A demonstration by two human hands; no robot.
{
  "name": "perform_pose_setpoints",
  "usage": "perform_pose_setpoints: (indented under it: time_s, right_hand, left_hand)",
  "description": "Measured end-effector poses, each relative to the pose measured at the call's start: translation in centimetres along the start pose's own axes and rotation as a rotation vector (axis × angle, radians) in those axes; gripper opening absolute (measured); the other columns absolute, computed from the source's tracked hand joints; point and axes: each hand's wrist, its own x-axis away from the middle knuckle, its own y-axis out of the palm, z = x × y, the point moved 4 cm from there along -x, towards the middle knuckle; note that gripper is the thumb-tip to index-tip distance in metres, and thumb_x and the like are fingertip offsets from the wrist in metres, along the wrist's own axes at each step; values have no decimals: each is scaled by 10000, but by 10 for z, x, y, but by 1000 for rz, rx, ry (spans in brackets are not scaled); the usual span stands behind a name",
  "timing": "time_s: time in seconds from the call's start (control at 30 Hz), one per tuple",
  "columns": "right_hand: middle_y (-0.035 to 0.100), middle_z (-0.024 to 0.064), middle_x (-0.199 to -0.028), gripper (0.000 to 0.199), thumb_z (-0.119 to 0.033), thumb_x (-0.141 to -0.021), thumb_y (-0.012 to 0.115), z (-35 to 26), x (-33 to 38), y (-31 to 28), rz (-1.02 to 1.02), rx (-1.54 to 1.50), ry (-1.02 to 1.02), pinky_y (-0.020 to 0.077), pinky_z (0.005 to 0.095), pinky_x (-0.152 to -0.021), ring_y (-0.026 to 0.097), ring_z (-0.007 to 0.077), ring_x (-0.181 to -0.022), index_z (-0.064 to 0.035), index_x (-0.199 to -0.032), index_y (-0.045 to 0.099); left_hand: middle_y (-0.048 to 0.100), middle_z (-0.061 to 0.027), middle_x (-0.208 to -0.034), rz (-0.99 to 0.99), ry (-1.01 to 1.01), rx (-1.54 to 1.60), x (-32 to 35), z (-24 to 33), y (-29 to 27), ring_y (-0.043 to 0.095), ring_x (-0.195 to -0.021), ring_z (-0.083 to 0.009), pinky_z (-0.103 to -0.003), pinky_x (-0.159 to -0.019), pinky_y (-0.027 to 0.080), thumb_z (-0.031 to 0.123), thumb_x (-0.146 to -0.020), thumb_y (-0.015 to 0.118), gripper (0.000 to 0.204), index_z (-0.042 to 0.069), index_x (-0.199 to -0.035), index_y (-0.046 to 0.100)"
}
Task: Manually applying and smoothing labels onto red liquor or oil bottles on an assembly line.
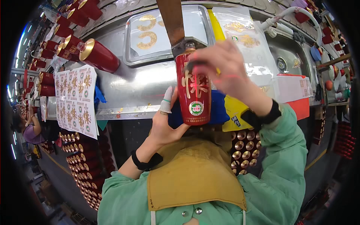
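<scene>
I hold a red bottle (194, 90) upright in front of me; it carries gold characters and a round green and white seal. My left hand (164, 123) cups its base from below, a white cot on the raised index finger. My right hand (225, 69) grips the upper part of the bottle near its neck, fingers curled over the shoulder. The bottle's cap sits under a brown and metal fixture (174, 24) that hangs from above.
A steel workbench (138, 90) runs across, with a tray of gold stickers (150, 33), sticker sheets (77, 99) at the left and more red bottles (95, 54) lying down. Crates of bottles with gold caps (84, 168) stand below. A person (30, 129) works at far left.
</scene>
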Motion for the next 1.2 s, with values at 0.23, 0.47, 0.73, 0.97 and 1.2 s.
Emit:
perform_pose_setpoints:
  time_s: [0.23,0.47,0.73,0.97,1.2]
  right_hand:
    - [629,-51,-878,253,-143,-806,733,-62,29,-10,-225,-347,-544,519,355,-779,569,160,-754,-222,-1047,743]
    - [713,-1,-931,123,-168,-799,729,7,5,3,34,55,-165,464,377,-762,599,208,-767,-169,-920,709]
    - [620,41,-832,145,-162,-820,651,-27,-36,-4,-228,29,-59,496,404,-734,622,254,-818,-151,-964,635]
    - [675,-66,-971,264,-223,-792,684,-42,34,10,-160,141,-467,501,356,-811,578,180,-856,-192,-1050,728]
    - [674,155,-973,208,-132,-972,631,-23,111,-32,-132,-439,616,537,411,-802,693,315,-907,-64,-1164,590]
  left_hand:
    - [458,-296,-1558,-82,-61,103,-2,-5,-1,502,-1426,-392,-425,-1144,434,100,-804,840,1108,-76,-1622,112]
    - [468,-306,-1535,-97,-31,84,3,-8,1,496,-1423,-407,-410,-1139,433,72,-807,824,1091,-81,-1620,112]
    - [528,-242,-1508,-17,-27,108,2,2,2,561,-1376,-325,-394,-1132,444,102,-784,889,1183,-67,-1623,73]
    - [495,-241,-1526,51,-60,35,4,-1,8,555,-1368,-313,-401,-1147,430,156,-753,929,1178,-56,-1618,159]
    - [421,-271,-1586,63,70,-110,-8,37,2,390,-1500,-369,-421,-1240,281,115,-770,886,997,-30,-1588,334]
